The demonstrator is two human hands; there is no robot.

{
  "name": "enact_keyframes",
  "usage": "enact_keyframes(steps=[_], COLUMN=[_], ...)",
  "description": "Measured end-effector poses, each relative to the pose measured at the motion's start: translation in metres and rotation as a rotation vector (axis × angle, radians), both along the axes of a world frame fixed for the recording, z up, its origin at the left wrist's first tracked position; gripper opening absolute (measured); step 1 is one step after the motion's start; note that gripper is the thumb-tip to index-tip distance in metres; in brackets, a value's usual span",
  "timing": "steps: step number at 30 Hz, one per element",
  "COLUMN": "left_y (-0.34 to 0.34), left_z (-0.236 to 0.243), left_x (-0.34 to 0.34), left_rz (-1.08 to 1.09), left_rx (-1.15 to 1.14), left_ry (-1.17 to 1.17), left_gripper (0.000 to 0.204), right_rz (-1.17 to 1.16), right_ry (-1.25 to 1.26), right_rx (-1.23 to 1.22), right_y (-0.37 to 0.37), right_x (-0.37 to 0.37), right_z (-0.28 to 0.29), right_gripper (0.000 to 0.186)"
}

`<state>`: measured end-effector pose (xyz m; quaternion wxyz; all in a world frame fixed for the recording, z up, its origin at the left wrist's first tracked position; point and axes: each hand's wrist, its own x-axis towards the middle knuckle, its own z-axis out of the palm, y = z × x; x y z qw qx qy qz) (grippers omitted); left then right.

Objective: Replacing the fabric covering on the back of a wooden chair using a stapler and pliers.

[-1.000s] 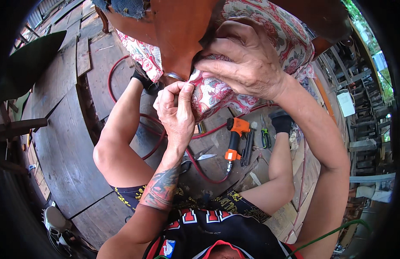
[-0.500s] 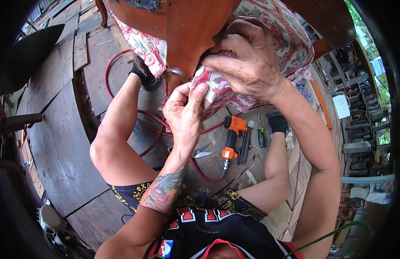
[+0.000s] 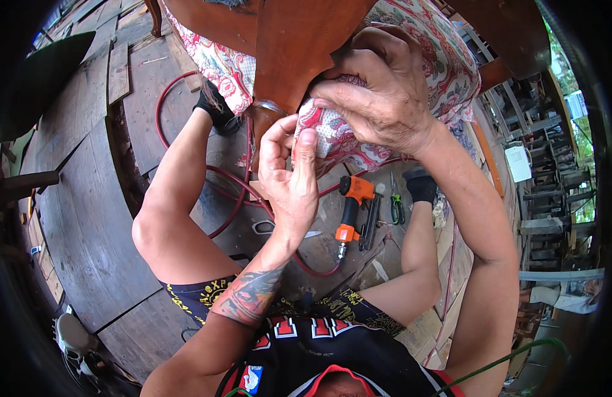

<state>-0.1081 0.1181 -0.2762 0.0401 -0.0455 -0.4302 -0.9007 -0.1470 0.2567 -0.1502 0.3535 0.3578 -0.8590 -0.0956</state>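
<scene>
Red-and-white floral upholstery fabric (image 3: 428,56) hangs around the brown wooden frame (image 3: 289,53) of a piece of furniture. My left hand (image 3: 287,169) pinches the fabric's lower edge between thumb and fingers, just below the frame's pointed wooden part. Beside it, my right hand (image 3: 385,99) is closed on the same fabric, its fingertips pressing against the edge of the wood. The tips of the right fingers are partly hidden behind the wood and cloth. On the floor below lies an orange-and-black pneumatic staple gun (image 3: 352,208).
A red air hose (image 3: 163,109) loops over the wooden floor to the staple gun. Green-handled pliers or cutters (image 3: 397,208) lie by my right foot, and scissors (image 3: 263,227) sit partly behind my left wrist. Stacked wooden parts (image 3: 550,165) fill the far right.
My left hand has shifted slightly right and its thumb stands straighter along the fabric. More of the scissors shows beside the left wrist. My right hand stays nearly in place.
</scene>
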Motion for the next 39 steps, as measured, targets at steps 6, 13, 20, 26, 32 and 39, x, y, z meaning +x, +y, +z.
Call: enact_keyframes(steps=[6, 13, 20, 26, 32, 39], left_y=[-0.008, -0.019, -0.018, -0.016, -0.007, -0.013], left_z=[0.01, 0.009, 0.01, 0.005, 0.008, 0.006], left_x=[-0.003, -0.002, -0.005, 0.0, 0.005, -0.004], left_rz=[-0.035, -0.144, -0.023, 0.263, 0.319, 0.284], left_rx=[-0.008, 0.036, 0.032, -0.239, -0.273, -0.311], left_ry=[-0.144, -0.121, -0.132, 0.072, 0.062, 0.123], left_gripper=[0.03, 0.027, 0.024, 0.017, 0.025, 0.027], right_rz=[0.005, 0.017, -0.006, 0.006, 0.001, 0.011], right_ry=[-0.049, -0.057, -0.096, -0.081, -0.076, -0.109], right_rx=[-0.004, 0.003, -0.025, -0.018, -0.015, -0.024], right_y=[0.0, -0.002, -0.003, -0.003, -0.003, -0.004], right_x=[0.001, 0.004, 0.006, 0.003, 0.004, 0.005], right_z=[0.003, 0.006, 0.007, 0.006, 0.007, 0.011], right_gripper=[0.019, 0.028, 0.023, 0.025, 0.026, 0.027])
